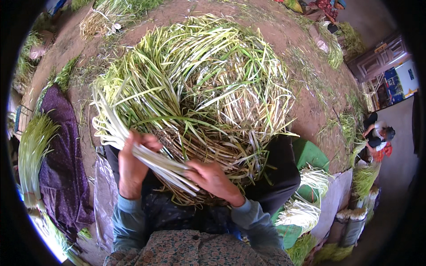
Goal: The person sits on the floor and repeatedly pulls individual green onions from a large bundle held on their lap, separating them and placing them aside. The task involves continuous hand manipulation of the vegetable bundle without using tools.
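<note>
My left hand grips a small bundle of pale, leek-like stalks. Their cream-yellow leaf ends stick out at upper left, and their white stems slant down to the right. At the stem end, the fingers of my right hand are closed on some of the stalks; the exact pinch is partly hidden and slightly blurred. Under and beyond both hands lies a large heap of loose green-and-white stalks, with brown, dry outer layers mixed in. The heap reaches across to my knees.
A purple dotted cloth lies at left beside a tied bundle of greens. At right, white-stemmed bundles rest on green sheeting. Another person crouches farther right, near a wooden door. Scattered stalks litter the earth floor.
</note>
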`<state>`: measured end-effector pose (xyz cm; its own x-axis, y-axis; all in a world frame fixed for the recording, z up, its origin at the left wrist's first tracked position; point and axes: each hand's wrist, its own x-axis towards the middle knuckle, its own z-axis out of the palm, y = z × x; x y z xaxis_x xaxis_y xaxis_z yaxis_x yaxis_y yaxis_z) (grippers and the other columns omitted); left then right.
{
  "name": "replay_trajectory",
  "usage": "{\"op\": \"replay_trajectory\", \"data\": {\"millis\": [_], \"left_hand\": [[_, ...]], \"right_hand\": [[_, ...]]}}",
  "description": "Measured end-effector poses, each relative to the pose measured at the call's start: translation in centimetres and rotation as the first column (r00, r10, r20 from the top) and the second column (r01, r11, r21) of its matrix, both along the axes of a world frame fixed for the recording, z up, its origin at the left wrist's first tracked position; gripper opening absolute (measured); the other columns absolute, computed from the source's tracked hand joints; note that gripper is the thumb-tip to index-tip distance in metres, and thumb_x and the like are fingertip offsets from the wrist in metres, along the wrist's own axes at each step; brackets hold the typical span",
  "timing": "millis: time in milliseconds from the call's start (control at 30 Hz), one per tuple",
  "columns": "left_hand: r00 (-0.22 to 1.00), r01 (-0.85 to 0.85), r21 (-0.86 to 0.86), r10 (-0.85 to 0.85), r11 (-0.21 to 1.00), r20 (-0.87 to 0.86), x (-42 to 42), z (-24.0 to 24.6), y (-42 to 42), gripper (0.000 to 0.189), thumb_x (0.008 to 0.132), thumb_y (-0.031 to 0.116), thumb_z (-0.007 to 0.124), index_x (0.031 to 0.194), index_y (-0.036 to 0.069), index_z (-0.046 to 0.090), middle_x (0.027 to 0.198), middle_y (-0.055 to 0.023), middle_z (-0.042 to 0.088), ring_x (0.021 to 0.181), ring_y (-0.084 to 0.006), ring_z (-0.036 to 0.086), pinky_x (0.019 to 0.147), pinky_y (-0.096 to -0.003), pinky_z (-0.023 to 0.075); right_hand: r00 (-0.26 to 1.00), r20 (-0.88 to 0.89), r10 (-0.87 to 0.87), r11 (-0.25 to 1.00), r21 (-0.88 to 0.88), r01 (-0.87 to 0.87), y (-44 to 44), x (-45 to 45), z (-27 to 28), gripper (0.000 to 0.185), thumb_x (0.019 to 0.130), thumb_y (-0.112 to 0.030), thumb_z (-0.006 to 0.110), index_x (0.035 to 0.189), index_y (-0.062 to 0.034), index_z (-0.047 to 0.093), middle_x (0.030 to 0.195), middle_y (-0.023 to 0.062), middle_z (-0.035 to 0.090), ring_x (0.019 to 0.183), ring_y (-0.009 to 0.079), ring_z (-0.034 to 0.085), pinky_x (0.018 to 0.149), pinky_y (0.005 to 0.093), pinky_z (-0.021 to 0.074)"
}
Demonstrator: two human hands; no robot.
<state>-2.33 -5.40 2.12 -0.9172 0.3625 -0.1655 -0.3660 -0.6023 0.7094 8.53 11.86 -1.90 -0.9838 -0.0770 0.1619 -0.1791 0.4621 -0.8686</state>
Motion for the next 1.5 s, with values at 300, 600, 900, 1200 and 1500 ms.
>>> {"op": "replay_trajectory", "data": {"millis": [300, 600, 900, 1200, 1500], "left_hand": [[0.959, 0.068, 0.540, 0.094, 0.839, -0.266, -7.2, 1.5, -7.6, 0.031, 0.095, 0.024, 0.036, 0.109, -0.003, 0.045, 0.053, 0.0045, 0.039, 0.039, -0.0003, 0.033, 0.031, -0.0153, 0.0295], [0.983, 0.001, 0.305, -0.056, 0.952, 0.173, -0.7, -2.2, -2.6, 0.024, 0.094, 0.025, 0.036, 0.095, 0.004, 0.048, 0.043, 0.0050, 0.027, 0.033, -0.0054, 0.022, 0.035, -0.0214, 0.0227], [0.995, 0.004, 0.117, -0.016, 0.993, 0.102, 0.5, -2.9, -3.0, 0.022, 0.093, 0.025, 0.039, 0.088, 0.005, 0.048, 0.043, 0.0045, 0.028, 0.032, -0.0059, 0.025, 0.033, -0.0214, 0.0227], [0.990, 0.024, 0.048, -0.031, 0.999, 0.140, 1.1, -2.9, -1.7, 0.023, 0.089, 0.029, 0.048, 0.085, 0.006, 0.049, 0.045, 0.0039, 0.028, 0.038, -0.0068, 0.026, 0.039, -0.0224, 0.0234], [0.991, 0.039, 0.018, -0.041, 0.999, 0.131, 2.1, -2.1, -2.0, 0.024, 0.087, 0.029, 0.051, 0.083, 0.005, 0.049, 0.044, 0.0027, 0.029, 0.036, -0.0082, 0.027, 0.039, -0.0232, 0.0244]], "right_hand": [[0.852, -0.191, -0.488, 0.605, 0.630, 0.488, 10.3, 3.8, 2.1, 0.025, 0.080, -0.017, 0.060, 0.101, -0.0044, 0.059, 0.080, 0.0106, 0.059, 0.067, 0.0241, 0.056, 0.058, 0.0332, 0.0459], [0.939, -0.339, -0.064, 0.617, 0.725, 0.304, 6.6, -9.6, -5.5, 0.020, 0.076, -0.011, 0.064, 0.094, -0.0050, 0.060, 0.078, 0.0056, 0.055, 0.072, 0.0174, 0.051, 0.050, 0.0266, 0.0475], [0.611, 0.009, -0.791, 0.577, -0.319, 0.752, 13.7, -0.7, 2.4, 0.019, 0.087, -0.027, 0.054, 0.092, -0.0090, 0.058, 0.058, -0.0007, 0.056, 0.046, 0.0046, 0.053, 0.038, 0.0195, 0.0422], [0.729, 0.148, -0.669, 0.743, 0.170, 0.648, 11.7, 2.4, -0.3, 0.030, 0.082, -0.036, 0.059, 0.082, -0.0054, 0.060, 0.059, 0.0082, 0.056, 0.046, 0.0166, 0.051, 0.039, 0.0322, 0.0381], [0.912, -0.130, -0.388, 0.889, 0.208, 0.408, 3.9, -7.1, -4.4, 0.010, 0.081, -0.017, 0.060, 0.084, -0.0076, 0.059, 0.078, 0.0052, 0.062, 0.061, 0.0183, 0.058, 0.054, 0.0318, 0.0487]]}}
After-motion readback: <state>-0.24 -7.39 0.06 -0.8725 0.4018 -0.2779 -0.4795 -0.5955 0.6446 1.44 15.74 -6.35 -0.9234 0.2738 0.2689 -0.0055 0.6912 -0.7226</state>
